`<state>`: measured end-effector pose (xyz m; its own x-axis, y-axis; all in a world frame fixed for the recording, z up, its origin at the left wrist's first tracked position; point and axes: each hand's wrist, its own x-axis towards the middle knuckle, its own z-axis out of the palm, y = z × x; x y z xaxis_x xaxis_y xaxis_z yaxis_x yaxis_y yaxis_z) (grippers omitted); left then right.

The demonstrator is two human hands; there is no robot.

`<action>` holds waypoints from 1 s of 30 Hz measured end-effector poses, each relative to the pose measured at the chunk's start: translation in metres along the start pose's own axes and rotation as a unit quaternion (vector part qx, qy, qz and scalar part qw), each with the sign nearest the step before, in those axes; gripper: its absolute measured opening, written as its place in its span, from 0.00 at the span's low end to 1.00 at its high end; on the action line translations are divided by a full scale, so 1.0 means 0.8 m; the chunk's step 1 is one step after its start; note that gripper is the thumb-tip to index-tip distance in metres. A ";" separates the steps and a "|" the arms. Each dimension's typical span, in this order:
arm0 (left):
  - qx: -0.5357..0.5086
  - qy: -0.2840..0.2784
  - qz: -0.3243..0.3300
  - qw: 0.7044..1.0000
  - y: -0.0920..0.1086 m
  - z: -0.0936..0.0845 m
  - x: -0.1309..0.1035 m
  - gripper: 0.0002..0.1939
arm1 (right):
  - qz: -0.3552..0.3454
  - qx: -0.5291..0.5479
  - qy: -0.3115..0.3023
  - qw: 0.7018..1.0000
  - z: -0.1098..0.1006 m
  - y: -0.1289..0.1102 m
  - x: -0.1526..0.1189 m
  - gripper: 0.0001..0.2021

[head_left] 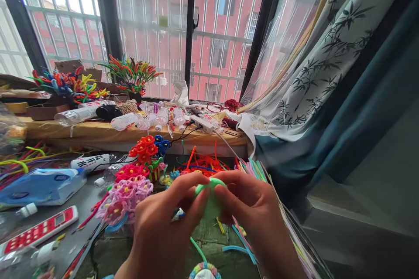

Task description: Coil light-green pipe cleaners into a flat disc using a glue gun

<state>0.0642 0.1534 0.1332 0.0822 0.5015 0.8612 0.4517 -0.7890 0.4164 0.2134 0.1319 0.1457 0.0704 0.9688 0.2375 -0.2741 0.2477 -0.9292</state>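
Both my hands are raised over the work table, fingertips close together. My left hand point(170, 216) pinches one side of a light green pipe cleaner point(214, 182), bent into a rounded shape. Thumb and forefinger of my right hand point(250, 211) grip its other side. The lower part of the green piece is blurred, so its full form cannot be made out. Below them, at the bottom edge, lies a pastel multicoloured ring point(214, 269) around something white. A green pipe cleaner stem point(198, 249) extends up from it. Blue pipe cleaner pieces point(235, 248) lie to the right.
Pink and red pipe cleaner flowers point(127, 192) stand left of my hands. Further left are a tissue pack point(44, 186), a red-and-white calculator point(41, 229) and plastic bottles point(39, 255). Long pipe cleaners point(258, 170) lie on the right. A cluttered windowsill point(94, 130) runs behind.
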 end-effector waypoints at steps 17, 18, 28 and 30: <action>-0.020 -0.019 -0.034 0.999 -0.001 -0.001 0.000 0.06 | -0.112 -0.108 0.008 0.988 -0.003 0.006 0.002 0.01; -0.015 -0.019 -0.030 0.999 -0.001 -0.001 0.000 0.06 | -0.127 -0.125 0.012 0.984 -0.004 0.007 0.002 0.01; -0.001 -0.002 -0.005 1.000 -0.004 -0.001 0.001 0.06 | -0.066 -0.085 0.020 0.994 0.000 0.007 0.002 0.05; -0.004 -0.005 -0.001 1.000 -0.005 0.000 0.000 0.06 | -0.035 -0.059 0.020 0.997 0.002 0.006 0.002 0.08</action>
<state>0.0626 0.1563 0.1316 0.0903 0.5067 0.8574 0.4443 -0.7910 0.4207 0.2110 0.1345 0.1418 0.1240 0.9476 0.2944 -0.1532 0.3115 -0.9378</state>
